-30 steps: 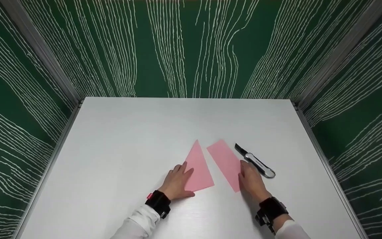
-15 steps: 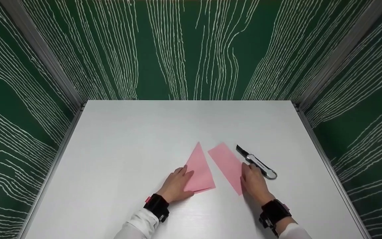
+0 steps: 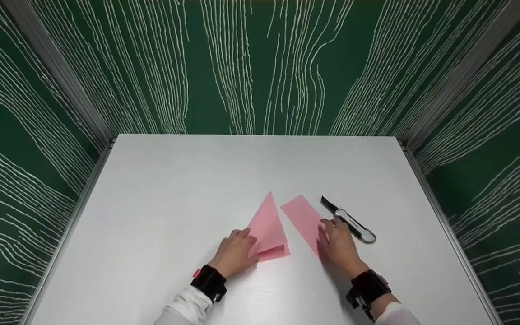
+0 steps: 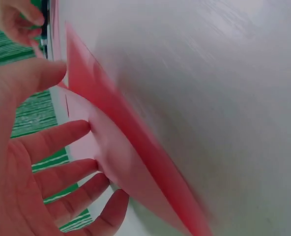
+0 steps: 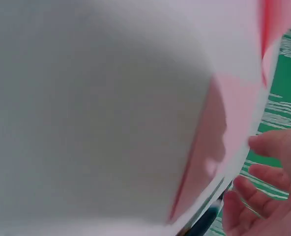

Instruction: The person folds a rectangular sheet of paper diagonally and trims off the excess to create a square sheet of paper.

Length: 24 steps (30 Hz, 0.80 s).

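Observation:
A folded piece of pink paper [image 3: 266, 225], roughly triangular, lies on the white table. My left hand [image 3: 233, 253] is at its left side. In the left wrist view the fingertips touch the upper layer, and the layers gape apart along the near edge. To the right lies a flat pink paper strip [image 3: 298, 212]. Over that strip's right edge is my right hand [image 3: 342, 246], its fingers loosely bent and holding nothing. In the right wrist view the hand appears lifted off the strip [image 5: 239, 103]. A utility knife [image 3: 355, 225] lies just beyond the right hand, blade pointing away.
The white table [image 3: 169, 180] is bordered by metal rails [image 3: 445, 225] at both sides. Green panels [image 3: 215, 67] with wavy white lines stand behind and beside it.
The folded paper's layers have parted at the near edge as the left hand drew slightly back left. The right hand has shifted a little left and its fingers have spread.

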Available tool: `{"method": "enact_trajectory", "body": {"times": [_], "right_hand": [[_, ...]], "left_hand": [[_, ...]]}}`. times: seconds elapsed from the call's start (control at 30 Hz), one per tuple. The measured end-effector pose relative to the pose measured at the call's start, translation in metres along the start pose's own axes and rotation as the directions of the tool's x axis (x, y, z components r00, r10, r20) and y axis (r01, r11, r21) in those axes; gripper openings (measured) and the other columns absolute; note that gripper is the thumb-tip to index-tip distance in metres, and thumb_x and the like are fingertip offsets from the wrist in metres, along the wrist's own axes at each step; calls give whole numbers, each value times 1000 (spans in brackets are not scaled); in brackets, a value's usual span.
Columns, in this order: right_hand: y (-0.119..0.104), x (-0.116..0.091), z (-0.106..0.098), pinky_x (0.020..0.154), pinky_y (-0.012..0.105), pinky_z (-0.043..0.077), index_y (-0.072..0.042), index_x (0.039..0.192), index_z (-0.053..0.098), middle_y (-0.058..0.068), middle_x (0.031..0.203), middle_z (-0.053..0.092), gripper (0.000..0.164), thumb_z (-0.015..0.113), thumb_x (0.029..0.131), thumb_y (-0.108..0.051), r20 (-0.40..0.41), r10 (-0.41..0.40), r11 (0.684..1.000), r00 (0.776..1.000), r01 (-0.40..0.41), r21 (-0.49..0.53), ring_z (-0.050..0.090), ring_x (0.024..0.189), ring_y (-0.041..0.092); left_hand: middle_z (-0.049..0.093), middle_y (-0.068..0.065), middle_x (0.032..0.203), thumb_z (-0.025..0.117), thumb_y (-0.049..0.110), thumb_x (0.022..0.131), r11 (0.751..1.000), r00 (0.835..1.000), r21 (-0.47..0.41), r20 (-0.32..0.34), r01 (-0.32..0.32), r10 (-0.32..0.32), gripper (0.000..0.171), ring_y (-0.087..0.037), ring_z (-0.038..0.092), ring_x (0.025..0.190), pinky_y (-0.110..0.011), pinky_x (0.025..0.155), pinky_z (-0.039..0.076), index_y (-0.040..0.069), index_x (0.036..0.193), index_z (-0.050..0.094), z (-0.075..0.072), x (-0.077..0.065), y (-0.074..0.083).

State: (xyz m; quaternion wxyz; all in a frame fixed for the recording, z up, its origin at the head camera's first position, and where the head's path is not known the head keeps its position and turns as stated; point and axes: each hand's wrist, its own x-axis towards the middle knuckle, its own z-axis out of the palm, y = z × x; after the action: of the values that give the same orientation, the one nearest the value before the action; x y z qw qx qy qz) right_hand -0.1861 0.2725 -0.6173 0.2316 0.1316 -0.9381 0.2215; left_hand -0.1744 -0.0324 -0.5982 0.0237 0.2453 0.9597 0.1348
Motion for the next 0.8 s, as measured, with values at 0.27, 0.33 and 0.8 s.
{"method": "enact_trajectory", "body": {"times": [0.27, 0.33, 0.8], "right_hand": [[-43, 10, 10, 55, 22, 48, 0, 110, 63, 11, 81, 65, 25, 55, 95, -18, 443, 204, 863, 873, -374, 339, 58, 66, 15], [-52, 12, 14, 54, 23, 49, 0, 109, 63, 14, 83, 67, 26, 52, 96, -20, 510, 196, 822, 838, -424, 381, 61, 67, 22], [-75, 18, 28, 55, 40, 52, 9, 133, 41, 25, 80, 64, 54, 59, 92, -20, 571, 282, 642, 771, -594, 486, 61, 64, 39]], "left_hand": [[56, -15, 133, 65, 28, 81, 1000, 1000, 11, -25, -13, 13, 41, -31, 53, 117, -49, 78, 52, 12, 119, 62, 2, -3, -2], [55, -15, 133, 66, 23, 81, 1000, 999, 12, -31, -17, 17, 41, -31, 52, 117, -50, 78, 52, 12, 119, 62, 4, -4, -2], [39, -20, 145, 63, -4, 81, 991, 999, -131, -31, -18, 14, 51, -34, 42, 124, -56, 82, 48, 16, 128, 59, 10, -7, -6]]}}
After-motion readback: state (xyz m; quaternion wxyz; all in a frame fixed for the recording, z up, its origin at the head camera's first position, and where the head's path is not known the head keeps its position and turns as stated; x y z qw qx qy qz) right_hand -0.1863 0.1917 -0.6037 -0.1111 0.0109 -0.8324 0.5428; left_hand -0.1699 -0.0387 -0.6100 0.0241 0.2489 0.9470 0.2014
